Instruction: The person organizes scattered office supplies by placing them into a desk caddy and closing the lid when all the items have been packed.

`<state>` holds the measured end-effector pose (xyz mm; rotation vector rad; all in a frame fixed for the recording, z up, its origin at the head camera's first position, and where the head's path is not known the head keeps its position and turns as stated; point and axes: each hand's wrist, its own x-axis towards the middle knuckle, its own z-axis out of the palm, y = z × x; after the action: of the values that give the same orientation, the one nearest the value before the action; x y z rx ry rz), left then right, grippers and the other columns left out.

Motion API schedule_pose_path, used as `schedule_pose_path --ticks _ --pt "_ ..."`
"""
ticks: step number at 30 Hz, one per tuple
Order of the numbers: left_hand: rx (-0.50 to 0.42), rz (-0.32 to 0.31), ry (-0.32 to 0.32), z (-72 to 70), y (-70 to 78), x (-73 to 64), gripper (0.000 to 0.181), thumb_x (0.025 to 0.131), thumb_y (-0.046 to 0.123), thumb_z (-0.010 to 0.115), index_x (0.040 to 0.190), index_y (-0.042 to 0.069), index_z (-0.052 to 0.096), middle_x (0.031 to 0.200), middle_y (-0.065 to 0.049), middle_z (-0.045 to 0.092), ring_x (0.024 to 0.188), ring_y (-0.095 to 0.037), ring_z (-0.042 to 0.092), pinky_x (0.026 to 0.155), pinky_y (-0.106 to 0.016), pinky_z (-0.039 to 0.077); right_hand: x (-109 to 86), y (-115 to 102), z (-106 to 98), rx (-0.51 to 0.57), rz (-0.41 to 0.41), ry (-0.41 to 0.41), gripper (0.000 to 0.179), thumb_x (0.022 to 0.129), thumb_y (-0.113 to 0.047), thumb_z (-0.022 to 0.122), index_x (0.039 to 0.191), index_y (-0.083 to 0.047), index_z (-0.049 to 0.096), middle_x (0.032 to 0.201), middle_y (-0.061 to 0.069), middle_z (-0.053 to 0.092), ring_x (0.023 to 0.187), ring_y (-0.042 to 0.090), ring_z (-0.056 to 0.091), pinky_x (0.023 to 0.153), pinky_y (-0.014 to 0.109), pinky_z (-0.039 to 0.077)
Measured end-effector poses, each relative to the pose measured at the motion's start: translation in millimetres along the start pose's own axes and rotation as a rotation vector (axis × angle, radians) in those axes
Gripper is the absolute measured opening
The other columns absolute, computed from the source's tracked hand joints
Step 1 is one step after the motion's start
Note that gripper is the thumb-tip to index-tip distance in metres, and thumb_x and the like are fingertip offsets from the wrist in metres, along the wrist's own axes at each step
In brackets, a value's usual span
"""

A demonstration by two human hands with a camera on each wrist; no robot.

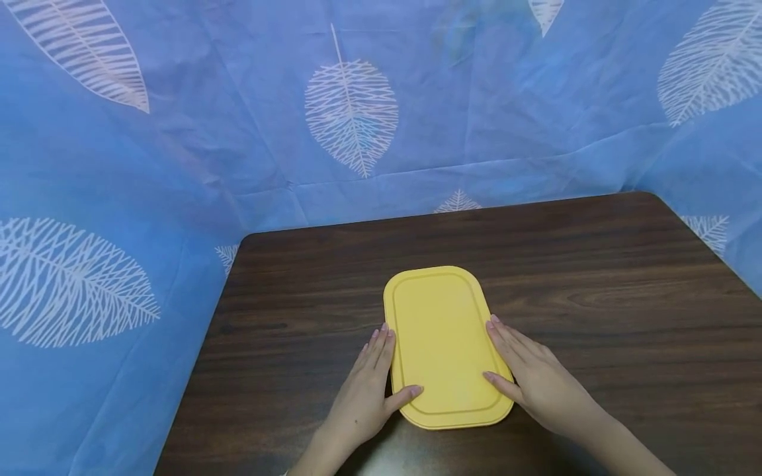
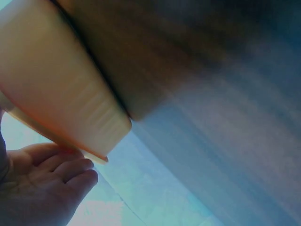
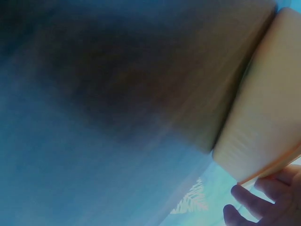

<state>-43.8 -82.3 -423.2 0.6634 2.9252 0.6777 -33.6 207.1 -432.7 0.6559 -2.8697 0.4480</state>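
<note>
A yellow rectangular lid with rounded corners and a grooved border lies on top of a deep box, whose ribbed wall shows in both wrist views. The box stands on the dark wooden table. At the lid's left edge my left hand rests with straight fingers along the rim and its thumb on the top face. My right hand touches the right edge in the same way, thumb over the border. Fingertips of the left hand show beside the rim from below. What the box contains is hidden under the lid.
The dark wood-grain table extends to both sides and behind the box. Beyond its far edge hangs a blue cloth printed with white leaves, which also runs along the left and right sides.
</note>
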Motion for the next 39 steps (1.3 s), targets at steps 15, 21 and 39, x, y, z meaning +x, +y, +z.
schedule_pose_path --ticks 15,21,39 --pt "-0.036 -0.028 -0.043 -4.2 2.8 0.6 0.084 0.095 0.056 0.048 0.152 -0.001 0.024 0.161 -0.017 0.017 0.149 -0.032 0.02 0.118 -0.051 0.027 3.8 -6.5 -9.9 -0.058 0.041 -0.081 0.073 0.096 -0.049 0.052 0.151 -0.004 0.032 0.155 0.014 0.036 0.14 0.035 0.04 0.105 0.055 0.038" --pt "-0.031 -0.043 -0.014 -6.8 2.1 5.7 0.08 0.098 0.056 0.041 0.154 0.003 0.019 0.162 -0.011 0.01 0.151 -0.03 0.01 0.121 -0.054 0.015 13.6 -6.2 -19.5 -0.032 0.085 -0.176 0.073 0.099 -0.052 0.043 0.153 -0.005 0.026 0.159 0.012 0.027 0.147 0.034 0.026 0.116 0.054 0.026" --pt "0.111 -0.237 0.063 -31.0 -46.8 54.9 0.089 0.091 0.07 0.038 0.157 0.017 0.01 0.164 -0.006 -0.003 0.152 -0.03 -0.009 0.118 -0.062 -0.009 72.9 40.0 -43.3 -0.018 0.244 -0.174 0.077 0.099 -0.059 0.033 0.157 -0.012 0.011 0.163 0.017 0.007 0.148 0.045 0.003 0.112 0.072 0.003"
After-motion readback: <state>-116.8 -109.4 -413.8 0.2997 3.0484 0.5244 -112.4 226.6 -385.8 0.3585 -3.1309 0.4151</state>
